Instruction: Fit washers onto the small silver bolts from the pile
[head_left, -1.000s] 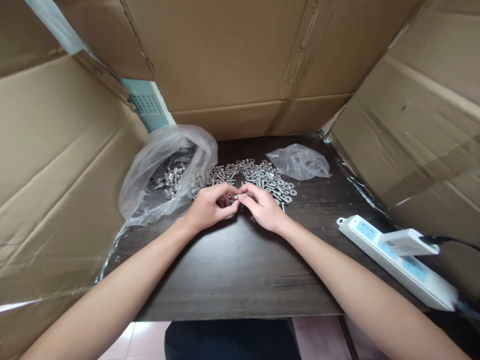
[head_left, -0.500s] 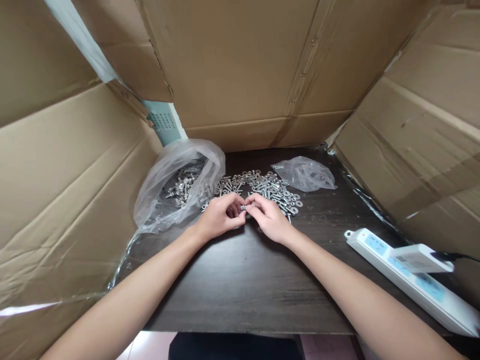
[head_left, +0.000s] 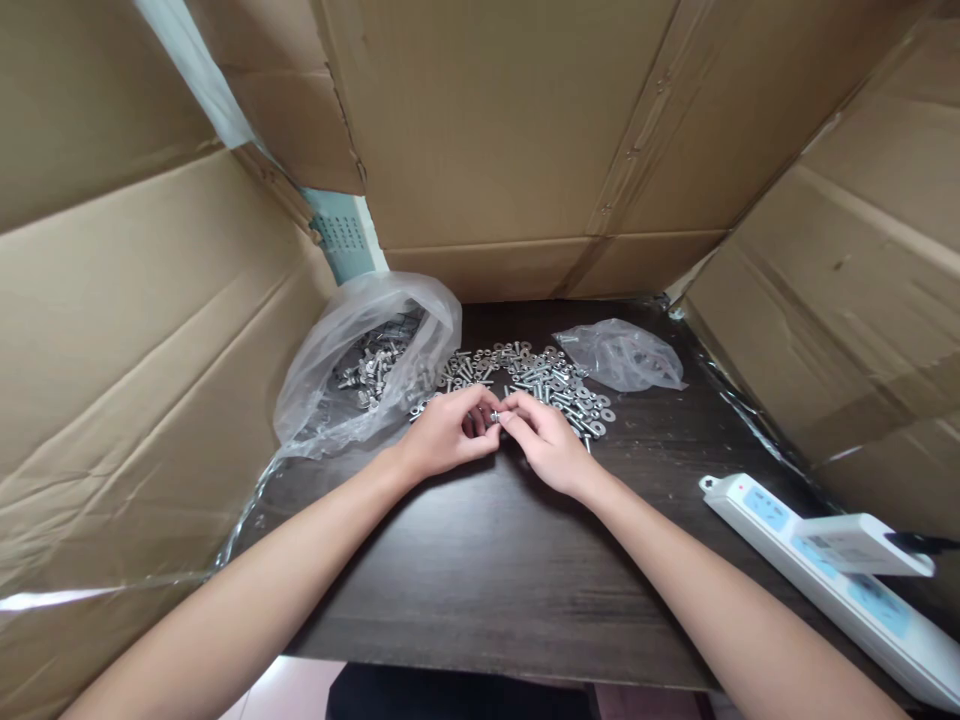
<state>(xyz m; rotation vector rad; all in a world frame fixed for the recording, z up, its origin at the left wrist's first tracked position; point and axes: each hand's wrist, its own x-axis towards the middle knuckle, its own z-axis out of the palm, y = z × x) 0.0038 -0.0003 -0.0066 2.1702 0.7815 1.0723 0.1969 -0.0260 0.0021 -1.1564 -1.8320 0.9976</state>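
Note:
My left hand (head_left: 444,438) and my right hand (head_left: 550,441) meet fingertip to fingertip over the dark wooden table (head_left: 480,560). Both pinch a small silver bolt (head_left: 495,417) between them; whether a nut or washer sits on it is too small to tell. Just behind the hands lies a loose heap of bolts, nuts and washers (head_left: 536,378). A large clear plastic bag (head_left: 360,370) to the left holds more silver bolts.
A smaller clear bag (head_left: 622,355) lies at the back right. A white power strip (head_left: 832,575) with a white adapter plugged in runs along the right edge. Cardboard sheets (head_left: 510,140) wall in the table on the left, back and right.
The hands stay pinched together on the small part with slight finger shifts. The view has shifted a little, so everything sits slightly further right.

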